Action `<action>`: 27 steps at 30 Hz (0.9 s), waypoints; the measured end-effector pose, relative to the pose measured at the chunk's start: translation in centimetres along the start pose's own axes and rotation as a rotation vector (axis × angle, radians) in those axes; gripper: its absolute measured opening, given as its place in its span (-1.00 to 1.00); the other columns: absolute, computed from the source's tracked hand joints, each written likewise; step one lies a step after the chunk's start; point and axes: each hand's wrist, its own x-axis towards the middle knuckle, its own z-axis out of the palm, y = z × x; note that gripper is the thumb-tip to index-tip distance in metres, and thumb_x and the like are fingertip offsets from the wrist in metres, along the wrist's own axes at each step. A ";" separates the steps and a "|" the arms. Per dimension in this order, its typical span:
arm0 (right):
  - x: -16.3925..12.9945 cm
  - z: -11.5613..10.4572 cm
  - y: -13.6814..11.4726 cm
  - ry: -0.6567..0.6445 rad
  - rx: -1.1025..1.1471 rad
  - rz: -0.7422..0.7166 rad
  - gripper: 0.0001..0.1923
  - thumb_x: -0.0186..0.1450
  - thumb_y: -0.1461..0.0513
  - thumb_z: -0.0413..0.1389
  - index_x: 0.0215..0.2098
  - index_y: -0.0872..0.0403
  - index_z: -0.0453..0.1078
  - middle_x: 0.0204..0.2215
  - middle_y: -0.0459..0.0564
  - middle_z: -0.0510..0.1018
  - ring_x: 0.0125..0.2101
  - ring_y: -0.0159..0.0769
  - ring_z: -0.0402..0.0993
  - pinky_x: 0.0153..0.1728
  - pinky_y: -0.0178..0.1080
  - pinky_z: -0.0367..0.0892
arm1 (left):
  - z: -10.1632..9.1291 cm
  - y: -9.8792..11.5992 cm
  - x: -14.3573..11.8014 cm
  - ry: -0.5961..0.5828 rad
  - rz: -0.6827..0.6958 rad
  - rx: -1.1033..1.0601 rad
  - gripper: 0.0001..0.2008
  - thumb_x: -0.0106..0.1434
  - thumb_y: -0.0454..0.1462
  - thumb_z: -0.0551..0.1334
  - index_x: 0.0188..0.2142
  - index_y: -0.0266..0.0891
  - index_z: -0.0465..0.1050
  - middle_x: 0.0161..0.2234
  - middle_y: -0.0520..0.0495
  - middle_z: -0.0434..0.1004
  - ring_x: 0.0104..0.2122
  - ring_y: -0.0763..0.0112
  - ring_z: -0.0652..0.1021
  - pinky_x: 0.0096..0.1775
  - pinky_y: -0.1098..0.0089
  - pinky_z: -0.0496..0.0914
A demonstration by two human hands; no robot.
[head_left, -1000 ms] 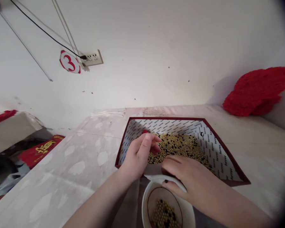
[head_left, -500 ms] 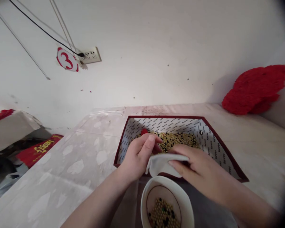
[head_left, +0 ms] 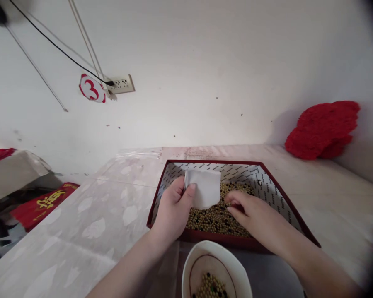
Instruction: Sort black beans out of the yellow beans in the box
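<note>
A dark red box with a printed white lining lies on the pale table and holds a heap of yellow beans mixed with black ones. My left hand holds a small white card upright over the box's near left part. My right hand rests low on the beans to the right, fingers curled together as if pinching; what is in them I cannot tell. A white bowl with a few of the same beans stands at the near edge, below both hands.
A red fluffy cushion leans on the wall at the right. A socket with a black cable and a red number sign hang on the wall. Left of the table lies red packaging with gold lettering.
The white card went from my right hand at the bowl's rim to my left hand, now raised over the box. My right hand moved forward onto the beans.
</note>
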 end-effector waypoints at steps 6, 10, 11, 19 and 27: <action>-0.3 0.8 0.7 -0.163 -0.101 -0.010 -0.81 0.16 0.27 0.05 -0.25 0.02 0.41 -0.33 -0.02 0.56 -0.30 -0.23 0.46 -0.25 -0.21 0.26 | 0.1 -0.3 0.0 0.033 -0.015 -0.044 -0.78 0.28 -0.11 0.09 -0.32 -0.20 0.37 -0.39 0.01 0.41 -0.33 0.36 0.42 -0.24 0.40 0.31; 0.2 0.8 0.4 -0.236 -0.175 -0.046 -0.85 0.14 0.30 0.07 -0.33 0.01 0.42 -0.36 -0.06 0.55 -0.33 -0.28 0.45 -0.31 -0.27 0.25 | 0.1 -0.3 -0.2 0.034 -0.019 -0.029 -0.77 0.28 -0.11 0.09 -0.30 -0.21 0.38 -0.38 0.01 0.41 -0.31 0.34 0.42 -0.25 0.40 0.31; 0.3 0.8 0.4 -0.256 -0.191 -0.051 -0.86 0.12 0.30 0.08 -0.35 0.00 0.42 -0.37 -0.07 0.55 -0.35 -0.28 0.45 -0.33 -0.27 0.25 | 0.1 -0.3 -0.2 0.038 -0.019 -0.027 -0.77 0.28 -0.11 0.09 -0.30 -0.21 0.38 -0.38 0.01 0.41 -0.31 0.34 0.42 -0.25 0.40 0.31; 2.0 2.0 0.6 -0.465 -0.394 0.101 -0.91 0.21 0.23 0.15 -0.35 0.09 0.44 -0.34 -0.03 0.53 -0.33 -0.27 0.47 -0.27 -0.15 0.35 | 0.0 -0.2 -0.1 0.025 0.003 -0.037 -0.77 0.28 -0.12 0.08 -0.24 -0.20 0.41 -0.37 0.00 0.43 -0.32 0.34 0.42 -0.27 0.39 0.29; 3.8 4.4 1.8 -0.529 -0.386 0.216 -0.72 0.30 0.14 0.05 -0.04 0.02 0.33 -0.03 0.02 0.41 -0.15 -0.23 0.41 -0.17 -0.10 0.38 | -0.1 -0.4 -0.1 0.005 0.001 -0.037 -0.76 0.28 -0.12 0.08 -0.23 -0.21 0.41 -0.36 -0.01 0.45 -0.31 0.33 0.43 -0.25 0.39 0.30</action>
